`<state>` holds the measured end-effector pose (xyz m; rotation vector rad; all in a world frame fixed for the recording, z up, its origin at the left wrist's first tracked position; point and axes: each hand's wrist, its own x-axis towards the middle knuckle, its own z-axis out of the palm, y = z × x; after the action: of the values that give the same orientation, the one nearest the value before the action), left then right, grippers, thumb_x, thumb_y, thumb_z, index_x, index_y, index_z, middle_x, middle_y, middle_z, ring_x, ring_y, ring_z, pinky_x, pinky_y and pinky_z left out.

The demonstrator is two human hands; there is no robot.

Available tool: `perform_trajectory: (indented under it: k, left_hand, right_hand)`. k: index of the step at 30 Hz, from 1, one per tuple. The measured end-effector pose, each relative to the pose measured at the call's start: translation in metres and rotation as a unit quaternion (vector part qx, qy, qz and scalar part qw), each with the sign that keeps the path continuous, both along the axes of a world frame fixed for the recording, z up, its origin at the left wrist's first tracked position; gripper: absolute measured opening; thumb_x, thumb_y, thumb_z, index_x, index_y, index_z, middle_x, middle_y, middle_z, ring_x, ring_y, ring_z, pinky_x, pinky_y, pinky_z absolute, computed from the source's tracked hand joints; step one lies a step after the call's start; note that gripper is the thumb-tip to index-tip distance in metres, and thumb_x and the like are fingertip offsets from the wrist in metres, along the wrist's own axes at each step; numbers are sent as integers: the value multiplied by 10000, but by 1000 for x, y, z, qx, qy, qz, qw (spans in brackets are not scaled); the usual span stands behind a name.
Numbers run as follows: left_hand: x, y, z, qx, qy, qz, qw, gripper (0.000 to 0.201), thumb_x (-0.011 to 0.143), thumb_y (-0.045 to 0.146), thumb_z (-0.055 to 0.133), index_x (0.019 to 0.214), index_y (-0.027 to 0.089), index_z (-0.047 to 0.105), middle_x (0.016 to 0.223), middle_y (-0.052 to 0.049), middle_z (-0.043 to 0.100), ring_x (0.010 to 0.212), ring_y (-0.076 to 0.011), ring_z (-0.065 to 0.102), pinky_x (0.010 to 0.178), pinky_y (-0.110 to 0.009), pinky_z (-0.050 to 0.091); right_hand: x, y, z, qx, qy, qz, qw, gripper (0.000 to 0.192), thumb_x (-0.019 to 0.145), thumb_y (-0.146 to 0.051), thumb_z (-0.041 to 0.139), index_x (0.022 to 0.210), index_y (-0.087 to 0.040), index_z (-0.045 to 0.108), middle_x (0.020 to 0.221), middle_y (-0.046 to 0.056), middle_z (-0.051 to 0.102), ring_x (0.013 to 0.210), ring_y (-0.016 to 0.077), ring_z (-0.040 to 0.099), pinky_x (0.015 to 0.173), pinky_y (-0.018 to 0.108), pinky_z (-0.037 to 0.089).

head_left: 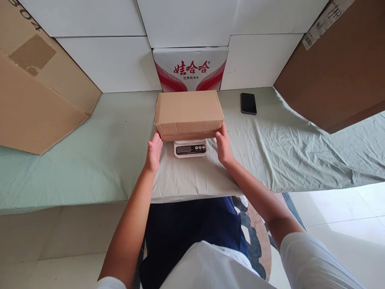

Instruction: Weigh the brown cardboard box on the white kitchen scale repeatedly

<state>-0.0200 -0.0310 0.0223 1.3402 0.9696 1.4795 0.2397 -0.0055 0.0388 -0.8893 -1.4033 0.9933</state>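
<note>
Both hands (154,151) (223,146) flank cardboard box (189,113) atop scale (190,148).

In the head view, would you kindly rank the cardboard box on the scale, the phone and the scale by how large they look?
1. Cardboard box, clearly largest.
2. Scale, though the box hides most of it.
3. Phone, smallest, though it lies slightly farther from the camera.

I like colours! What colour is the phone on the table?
Black phone, seen in the head view.
</note>
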Motion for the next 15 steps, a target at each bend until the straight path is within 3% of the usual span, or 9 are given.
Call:
perform_trajectory:
  k: [10,15]
  left_hand:
    - [1,-1,0,-7,-4,-1,1000,957,814,935,305,1527,336,524,1714,-32,388,1644,-295,222,1346,-437,198]
    - [1,0,-1,-4,-10,6,1000,943,815,932,314,1516,342,536,1715,-27,386,1638,-296,246,1338,-431,220]
  right_hand:
    - [1,3,1,1,29,10,1000,665,930,-666,486,1530,-384,429,1690,-25,405,1586,285,350,1364,523,253]
    - [2,4,-2,0,37,9,999,674,921,-693,489,1531,-413,423,1695,-52,396,1622,280,283,1377,538,218]
